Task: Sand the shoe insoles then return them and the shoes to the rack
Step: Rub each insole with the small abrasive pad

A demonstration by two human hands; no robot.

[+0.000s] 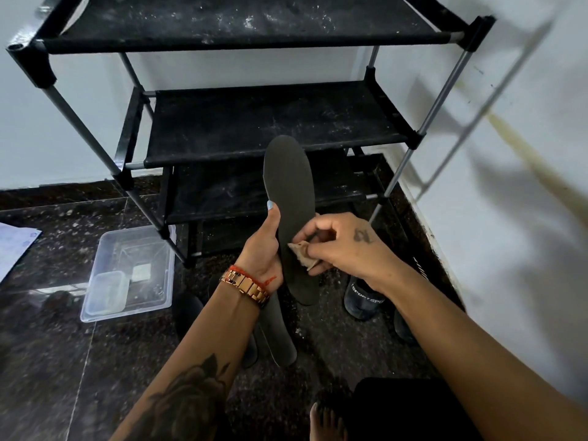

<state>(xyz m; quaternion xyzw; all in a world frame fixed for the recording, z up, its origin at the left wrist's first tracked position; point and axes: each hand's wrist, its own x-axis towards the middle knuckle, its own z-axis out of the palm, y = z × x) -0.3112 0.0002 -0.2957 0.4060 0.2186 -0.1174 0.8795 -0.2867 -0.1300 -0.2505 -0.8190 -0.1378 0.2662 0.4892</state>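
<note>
My left hand (265,249) grips a long dark insole (289,186) by its left edge and holds it upright in front of the rack. My right hand (337,245) pinches a small folded piece of tan sandpaper (302,254) against the insole's lower middle. A second dark insole (280,335) lies on the floor below my left wrist. A dark shoe with white lettering (362,300) stands on the floor at the right, and another dark shoe (187,310) shows left of my forearm. The black shoe rack (270,122) has bare, dusty shelves.
A clear plastic tub (127,272) with a small lidded box inside sits on the dark tiled floor at the left. Paper (16,246) lies at the far left. A white wall (509,154) runs close along the right. My bare foot (327,421) is at the bottom.
</note>
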